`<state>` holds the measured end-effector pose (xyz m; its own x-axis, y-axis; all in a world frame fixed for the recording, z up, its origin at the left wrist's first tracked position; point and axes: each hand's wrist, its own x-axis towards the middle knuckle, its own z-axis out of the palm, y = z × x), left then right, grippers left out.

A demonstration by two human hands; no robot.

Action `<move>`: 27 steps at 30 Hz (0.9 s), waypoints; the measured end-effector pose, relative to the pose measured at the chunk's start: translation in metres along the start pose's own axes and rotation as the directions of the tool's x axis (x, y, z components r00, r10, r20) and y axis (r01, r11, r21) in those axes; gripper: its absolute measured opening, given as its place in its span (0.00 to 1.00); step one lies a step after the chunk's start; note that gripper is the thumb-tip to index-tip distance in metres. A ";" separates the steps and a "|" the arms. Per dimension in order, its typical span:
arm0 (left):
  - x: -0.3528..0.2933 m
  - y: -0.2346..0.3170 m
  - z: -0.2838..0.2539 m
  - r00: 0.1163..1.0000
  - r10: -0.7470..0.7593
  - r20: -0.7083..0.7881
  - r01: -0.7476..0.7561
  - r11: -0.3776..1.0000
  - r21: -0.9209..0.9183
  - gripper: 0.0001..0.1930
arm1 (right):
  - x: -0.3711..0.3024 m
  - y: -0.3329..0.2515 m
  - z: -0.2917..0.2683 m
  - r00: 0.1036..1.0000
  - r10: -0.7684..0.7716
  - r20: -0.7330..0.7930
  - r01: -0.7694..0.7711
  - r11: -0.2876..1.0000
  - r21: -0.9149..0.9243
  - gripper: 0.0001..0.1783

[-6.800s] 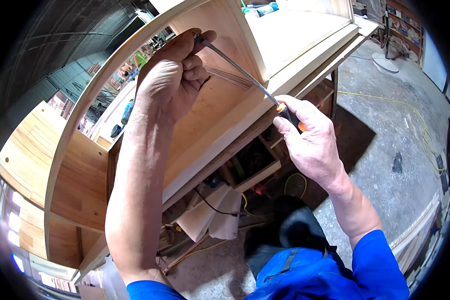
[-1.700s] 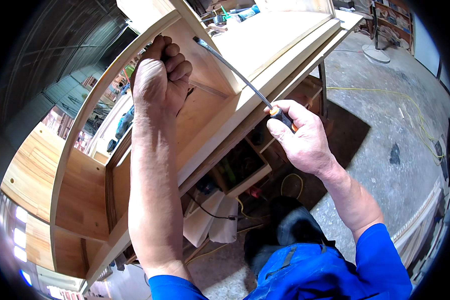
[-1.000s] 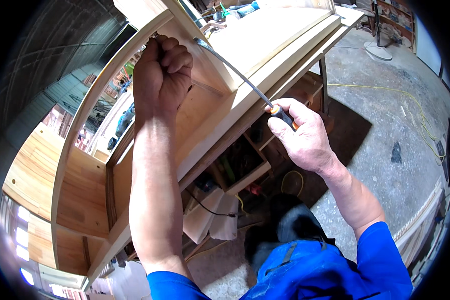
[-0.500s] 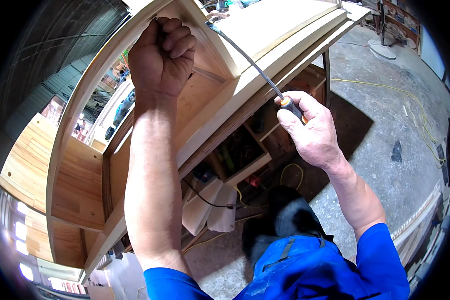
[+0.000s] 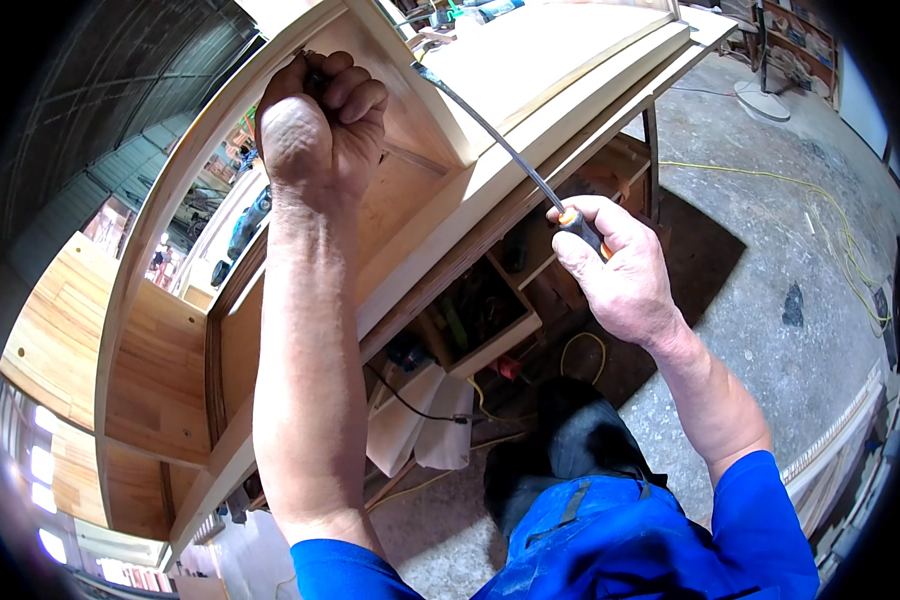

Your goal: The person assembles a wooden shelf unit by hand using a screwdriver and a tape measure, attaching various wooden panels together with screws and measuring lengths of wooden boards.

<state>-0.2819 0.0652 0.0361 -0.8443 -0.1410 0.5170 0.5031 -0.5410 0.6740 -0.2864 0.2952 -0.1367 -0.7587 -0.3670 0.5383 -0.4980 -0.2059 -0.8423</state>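
Note:
My right hand (image 5: 625, 265) grips the black-and-orange handle of a long screwdriver (image 5: 500, 138). Its thin metal shaft slants up and left, and the tip end lies near the outer side of a curved wooden cabinet frame (image 5: 113, 330). Inside that frame, close to its upper rim, my left hand (image 5: 320, 125) is closed with the fingers curled in. A small dark thing shows between its thumb and fingers, too hidden to name. The cabinet lies tilted across a workbench (image 5: 610, 110), its pale wood panels facing me.
Under the bench stands an open wooden box (image 5: 485, 315) with tools in it. A yellow cord (image 5: 770, 175) runs over the concrete floor at right. A blue power tool (image 5: 248, 225) shows through the cabinet's opening. White boards (image 5: 440, 425) lean below the bench.
My left hand has dropped slightly and its wrist has bent, with the fingers still curled. The right hand and screwdriver have shifted a little down and left.

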 end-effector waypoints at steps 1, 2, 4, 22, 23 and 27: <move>-0.001 -0.002 0.003 0.998 0.034 -0.060 -0.031 0.998 0.050 0.08 | 0.000 0.001 0.000 1.000 0.000 -0.003 0.000 1.000 -0.008 0.12; -0.001 -0.005 0.007 0.991 0.070 -0.117 -0.058 0.993 0.102 0.08 | 0.000 0.003 -0.001 1.000 0.000 -0.006 0.000 1.000 -0.015 0.12; -0.003 -0.009 0.014 0.972 0.130 -0.195 -0.095 0.979 0.181 0.08 | -0.001 0.005 0.000 1.000 -0.006 -0.016 0.006 1.000 -0.021 0.13; -0.002 -0.014 0.024 0.937 0.207 -0.282 -0.134 0.957 0.259 0.09 | -0.001 0.010 -0.007 0.998 0.049 0.049 -0.048 0.998 -0.028 0.13; -0.002 -0.015 0.024 0.937 0.209 -0.280 -0.137 0.957 0.257 0.09 | -0.001 0.011 -0.007 0.998 0.051 0.048 -0.050 0.999 -0.013 0.12; -0.001 -0.017 0.024 0.926 0.267 -0.267 -0.171 0.927 0.334 0.09 | -0.002 0.015 -0.006 0.997 0.053 0.049 -0.054 0.998 0.015 0.12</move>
<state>-0.2850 0.0947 0.0363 -0.6964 -0.4969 0.5178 0.6726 -0.2002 0.7124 -0.2950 0.2982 -0.1499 -0.7625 -0.4216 0.4907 -0.4501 -0.1991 -0.8705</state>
